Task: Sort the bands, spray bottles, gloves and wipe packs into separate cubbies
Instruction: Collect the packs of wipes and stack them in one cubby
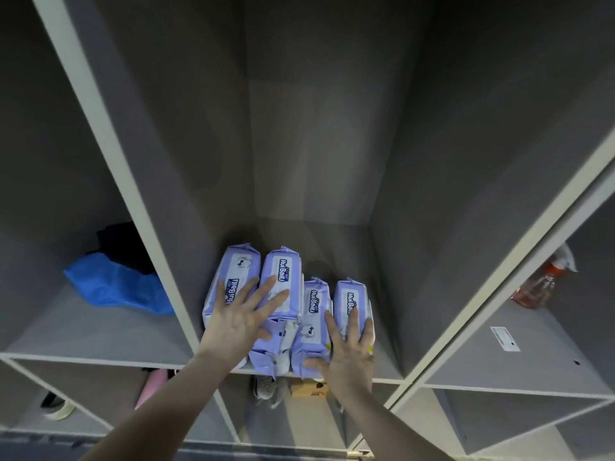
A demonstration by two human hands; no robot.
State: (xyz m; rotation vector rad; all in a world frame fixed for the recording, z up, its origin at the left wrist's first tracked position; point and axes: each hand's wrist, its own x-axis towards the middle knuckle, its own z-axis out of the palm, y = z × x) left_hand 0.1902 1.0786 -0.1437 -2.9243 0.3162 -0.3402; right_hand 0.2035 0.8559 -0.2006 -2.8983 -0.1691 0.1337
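Note:
Several purple wipe packs [283, 271] lie crowded at the front of the middle cubby [332, 234]. My left hand [239, 317] rests flat with spread fingers on the two left packs. My right hand [349, 347] lies flat on the two right packs [349, 297], fingers apart, thumb against a pack's front edge. Neither hand grips a pack. Blue gloves [116, 287] with a dark item behind them lie in the left cubby. A spray bottle [539, 284] with orange liquid and a white trigger lies in the right cubby.
White dividers [133, 181] separate the cubbies. Below the shelf are a pink item [151, 387], a tape roll [63, 410], a grey shoe [269, 390] and a brown box [311, 389]. A white label [504, 339] lies on the right cubby floor.

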